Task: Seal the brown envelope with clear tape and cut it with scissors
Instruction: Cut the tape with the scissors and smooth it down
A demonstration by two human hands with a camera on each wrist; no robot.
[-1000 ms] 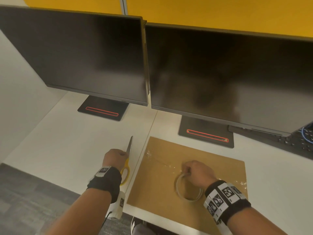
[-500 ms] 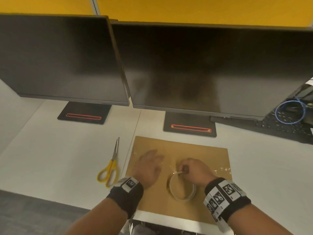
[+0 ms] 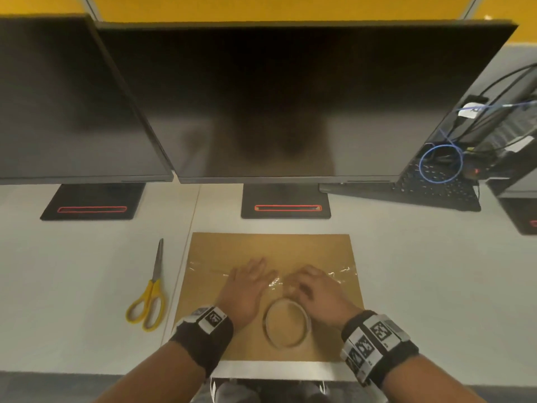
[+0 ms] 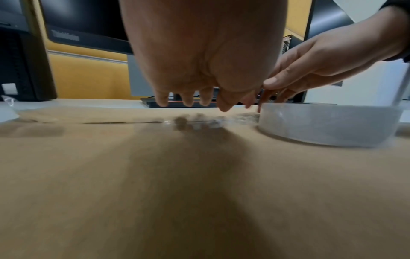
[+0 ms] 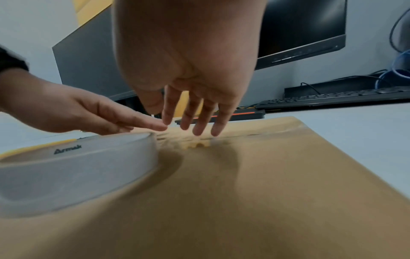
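Observation:
The brown envelope [image 3: 270, 245] lies flat at the desk's front edge, with a strip of clear tape [image 3: 345, 270] stuck across its flap seam. The clear tape roll [image 3: 286, 322] lies flat on the envelope between my wrists. My left hand [image 3: 250, 274] and right hand [image 3: 305, 282] are side by side over the middle of the strip, fingers straight, holding nothing. In the right wrist view my right hand's fingertips [image 5: 197, 131] hang just above the seam, beside the tape roll [image 5: 77, 166]. Yellow-handled scissors [image 3: 151, 295] lie shut on the desk, left of the envelope.
Two dark monitors [image 3: 290, 106] stand behind the envelope on black bases [image 3: 286, 202]. A black keyboard [image 3: 430, 187] with a blue cable loop [image 3: 440, 164] sits at the back right. White desk surface [image 3: 72, 271] spreads out to the left.
My left hand left the scissors on the desk and moved right onto the envelope. My right hand let go of the tape roll, and both hands now spread over the tape strip.

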